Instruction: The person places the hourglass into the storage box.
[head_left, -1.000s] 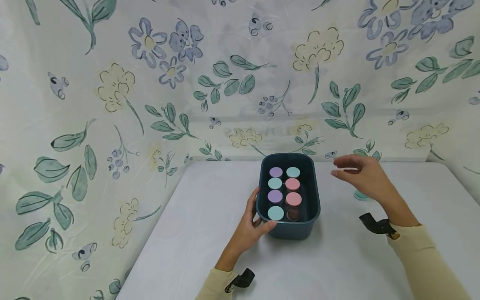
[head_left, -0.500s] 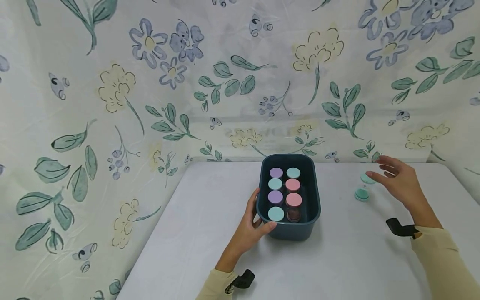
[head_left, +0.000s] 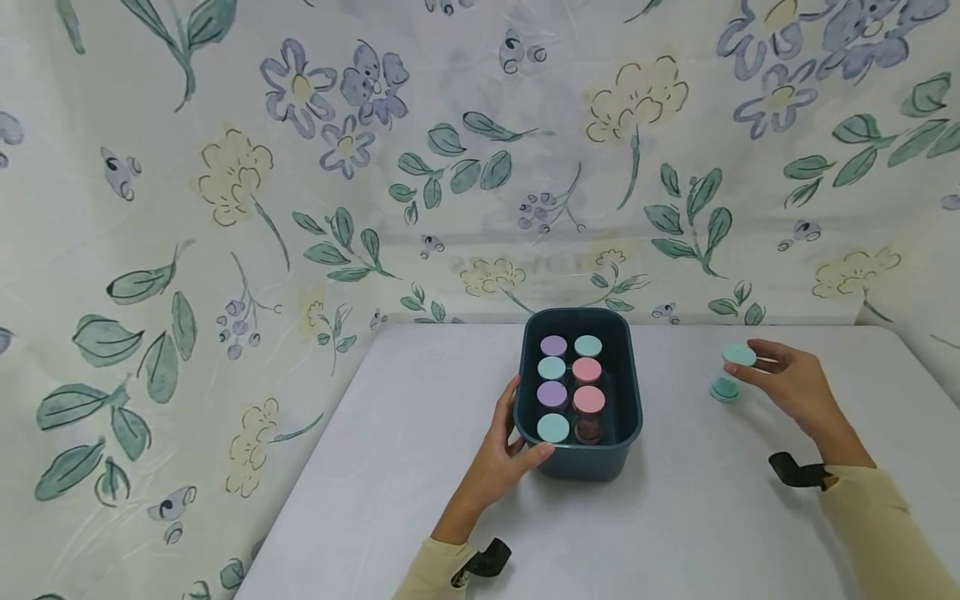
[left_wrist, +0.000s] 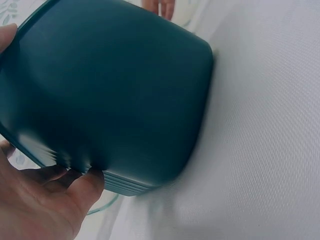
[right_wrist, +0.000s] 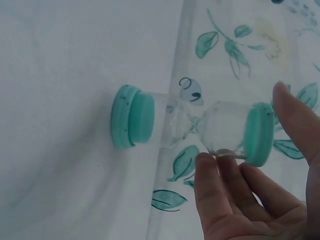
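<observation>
In the head view my left hand [head_left: 501, 454] grips the near left corner of a dark teal plastic bin [head_left: 592, 461], thumb over the rim and fingers along its side. The left wrist view shows the bin's outer wall [left_wrist: 110, 90] close up. Several round-capped things stand inside in two columns, with purple caps [head_left: 552, 394], mint caps [head_left: 552, 428] and pink caps [head_left: 588, 399]. Right of the bin, a clear sand timer [right_wrist: 220, 125] with mint ends stands upright on the table. My right hand [head_left: 797, 387] holds it near its top cap, thumb in front and fingers around the glass.
A white-covered table [head_left: 420, 392] carries the bin and the timer. Behind it hangs a flower-printed cloth [head_left: 450, 208], which also runs down the left side. The right part of the bin's floor shows bare beside the capped things.
My right hand has moved right from beside the bin, past the sand timer, then come back slightly left and closed about its upper part. The left hand and bin stay put.
</observation>
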